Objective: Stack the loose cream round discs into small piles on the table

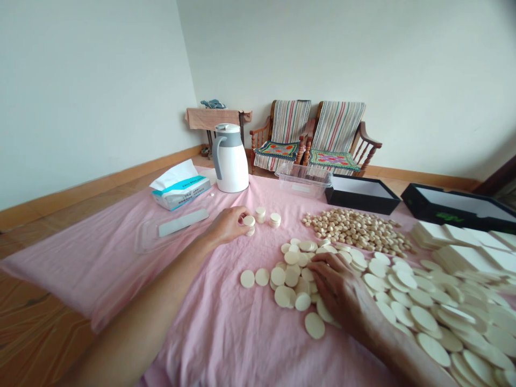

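Observation:
My left hand is closed around the side of a short stack of pale round discs, which stands on the pink cloth. Two similar small stacks, one disc stack behind and another disc stack to the right, stand close by. My right hand rests palm down on a loose pile of pale discs, fingers stretched over it and touching some discs. Its fingertips are partly hidden, and no held disc shows. Larger discs spread to the right of that hand.
Small wooden pieces lie heaped behind the discs. White square blocks are stacked at right. Farther back are a black tray, another black box, a clear plastic container, a white jug, a tissue pack and a clear lid.

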The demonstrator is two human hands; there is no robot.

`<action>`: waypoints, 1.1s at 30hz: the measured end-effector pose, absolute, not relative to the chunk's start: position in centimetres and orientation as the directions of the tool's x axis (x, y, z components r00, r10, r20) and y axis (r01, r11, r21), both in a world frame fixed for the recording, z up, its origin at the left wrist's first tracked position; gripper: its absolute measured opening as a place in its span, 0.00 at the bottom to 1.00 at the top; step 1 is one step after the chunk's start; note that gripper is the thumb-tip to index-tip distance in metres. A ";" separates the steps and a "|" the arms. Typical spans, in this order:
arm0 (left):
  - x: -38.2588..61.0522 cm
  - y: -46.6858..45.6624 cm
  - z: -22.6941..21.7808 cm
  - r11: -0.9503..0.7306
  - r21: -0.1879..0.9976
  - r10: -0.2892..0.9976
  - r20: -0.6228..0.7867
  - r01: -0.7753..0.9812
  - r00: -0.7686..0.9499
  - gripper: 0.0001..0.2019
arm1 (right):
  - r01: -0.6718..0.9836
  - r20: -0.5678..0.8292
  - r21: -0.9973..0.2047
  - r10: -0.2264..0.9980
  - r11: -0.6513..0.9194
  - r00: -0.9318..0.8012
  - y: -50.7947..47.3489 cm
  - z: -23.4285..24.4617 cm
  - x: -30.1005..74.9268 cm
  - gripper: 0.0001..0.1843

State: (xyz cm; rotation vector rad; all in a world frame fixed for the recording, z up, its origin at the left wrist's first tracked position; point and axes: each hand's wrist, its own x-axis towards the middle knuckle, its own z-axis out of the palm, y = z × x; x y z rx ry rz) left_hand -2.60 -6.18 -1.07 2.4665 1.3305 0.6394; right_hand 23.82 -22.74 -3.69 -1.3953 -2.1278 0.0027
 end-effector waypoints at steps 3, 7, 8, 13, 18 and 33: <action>-2.3 -6.3 -1.7 -0.545 0.408 0.838 0.241 0.733 0.489 0.07 | 0.834 0.484 -0.302 0.828 0.462 -0.284 -22.7 -3.6 23.8 0.12; -2.3 -6.4 -2.2 -0.531 0.375 0.847 0.228 0.759 0.480 0.05 | 0.836 0.498 -0.299 0.823 0.460 -0.274 -22.8 -3.5 23.7 0.11; -2.4 -6.4 -2.3 -0.529 0.367 0.848 0.227 0.765 0.478 0.04 | 0.836 0.497 -0.299 0.823 0.459 -0.274 -22.8 -3.5 23.7 0.11; -2.0 -6.7 -2.1 -0.553 0.327 0.833 0.239 0.766 0.499 0.06 | 0.837 0.477 -0.302 0.833 0.455 -0.281 -22.8 -3.7 23.7 0.11; -1.7 -6.6 -2.3 -0.580 0.299 0.815 0.225 0.758 0.534 0.01 | 0.838 0.459 -0.316 0.845 0.445 -0.276 -22.7 -3.8 23.8 0.11; -2.3 -5.3 -2.5 -0.765 0.344 0.630 0.226 0.544 0.743 0.12 | 0.837 0.464 -0.314 0.842 0.447 -0.276 -22.6 -4.0 23.9 0.11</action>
